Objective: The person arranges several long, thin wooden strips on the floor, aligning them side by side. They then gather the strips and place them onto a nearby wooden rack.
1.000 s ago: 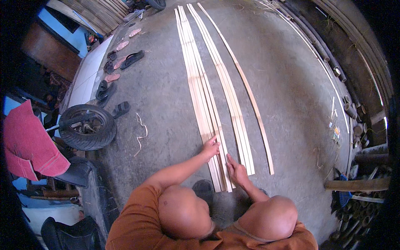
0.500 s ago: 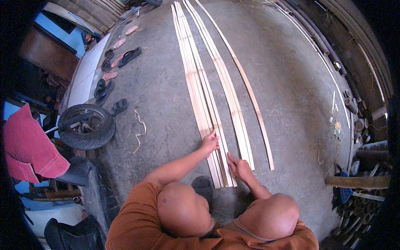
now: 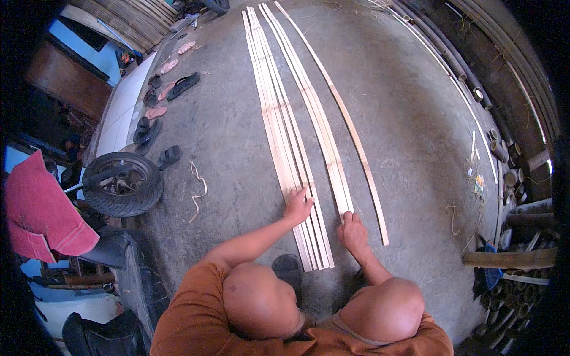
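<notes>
Long pale bamboo strips lie lengthwise on the floor, running away from me. On the left is a group of several strips side by side, with narrow gaps between some of them. My left hand rests on this group near its close end, fingers stretched across the strips. To the right lies a narrower group of bamboo strips. My right hand is closed over the near end of that group, its fingertips on top and the strip ends hidden beneath. Farther right, a single bamboo strip lies apart, touched by neither hand.
Grey concrete floor surrounds the strips. At left are a motorbike wheel, a pink towel and several sandals. A curled shaving lies nearer. Bamboo poles are stacked at right. A dark sandal shows by my knee.
My right hand has moved from the left group's right edge to the near end of the middle group. My left hand has flattened onto its strips, which now lie slightly more spread.
</notes>
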Available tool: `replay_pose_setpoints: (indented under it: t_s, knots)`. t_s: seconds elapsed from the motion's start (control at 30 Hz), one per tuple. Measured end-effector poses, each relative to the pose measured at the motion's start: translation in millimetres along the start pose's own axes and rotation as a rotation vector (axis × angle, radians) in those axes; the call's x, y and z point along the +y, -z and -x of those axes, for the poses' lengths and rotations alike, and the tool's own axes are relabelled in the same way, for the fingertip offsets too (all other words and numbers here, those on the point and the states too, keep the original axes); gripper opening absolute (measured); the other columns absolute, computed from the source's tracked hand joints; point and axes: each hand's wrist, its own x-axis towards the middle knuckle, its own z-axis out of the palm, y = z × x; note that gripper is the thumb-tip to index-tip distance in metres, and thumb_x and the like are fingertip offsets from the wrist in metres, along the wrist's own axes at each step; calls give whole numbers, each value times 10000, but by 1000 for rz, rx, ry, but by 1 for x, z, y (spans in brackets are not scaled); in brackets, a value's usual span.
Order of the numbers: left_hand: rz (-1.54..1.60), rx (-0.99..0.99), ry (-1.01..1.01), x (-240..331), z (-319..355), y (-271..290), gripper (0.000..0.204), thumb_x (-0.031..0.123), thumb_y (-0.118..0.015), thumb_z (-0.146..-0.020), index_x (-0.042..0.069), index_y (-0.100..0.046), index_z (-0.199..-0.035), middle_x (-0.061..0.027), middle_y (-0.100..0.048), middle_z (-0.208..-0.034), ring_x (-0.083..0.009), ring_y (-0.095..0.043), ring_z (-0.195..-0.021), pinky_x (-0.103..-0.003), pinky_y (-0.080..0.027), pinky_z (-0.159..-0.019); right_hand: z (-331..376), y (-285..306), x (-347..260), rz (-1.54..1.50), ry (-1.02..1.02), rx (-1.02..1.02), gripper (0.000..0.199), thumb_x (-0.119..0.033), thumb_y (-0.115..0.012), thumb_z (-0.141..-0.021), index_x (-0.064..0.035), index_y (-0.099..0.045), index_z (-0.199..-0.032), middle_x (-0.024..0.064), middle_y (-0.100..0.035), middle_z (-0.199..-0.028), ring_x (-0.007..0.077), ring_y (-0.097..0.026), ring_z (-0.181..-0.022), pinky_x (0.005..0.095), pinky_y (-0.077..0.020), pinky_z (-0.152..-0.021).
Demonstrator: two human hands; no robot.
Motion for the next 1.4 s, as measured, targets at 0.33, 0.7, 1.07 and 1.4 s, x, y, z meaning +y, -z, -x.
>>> replay_pose_setpoints:
  t_s: [0.33, 0.7, 1.07, 1.4]
  knots:
    - [-281, -47, -278, -7, 8, 7, 670, 327, -604, -953, 55, -370, -1518, -219, -310, -1539, -413, -363, -1370, -518, -307, -1144, 14, -16, -25, -84, 38, -44, 358, -260, -579, -964, -34, -523, -1237, 281, -684, -917, 461, -684, -817, 542, -551, -714]
    - [-470, -295, -348, -5, 14, 15, 738, 481, -464, -1005, 64, -251, -1575, -146, -187, -1660, -421, -255, -1475, -596, -214, -1168, 45, -39, -9, -272, 67, -90, 416, -283, -544, -1006, -107, -474, -1377, 272, -645, -676, 488, -651, -637, 586, -518, -603]
    - [-484, -288, -341, -4, 16, 14, 814, 538, -528, -964, 48, -270, -1562, -175, -211, -1646, -416, -245, -1483, -580, -214, -1180, 63, -51, 7, -193, 149, -155, 528, -238, -575, -981, -121, -441, -1478, 249, -671, -734, 456, -658, -635, 546, -533, -598]
    - [-562, -331, -337, 0, 10, 8, 846, 553, -503, -967, 67, -198, -1590, -172, -150, -1664, -391, -171, -1520, -567, -159, -1202, 23, 21, -8, -96, 51, -29, 331, -310, -626, -952, -67, -617, -1176, 221, -657, -910, 420, -687, -792, 513, -566, -663]
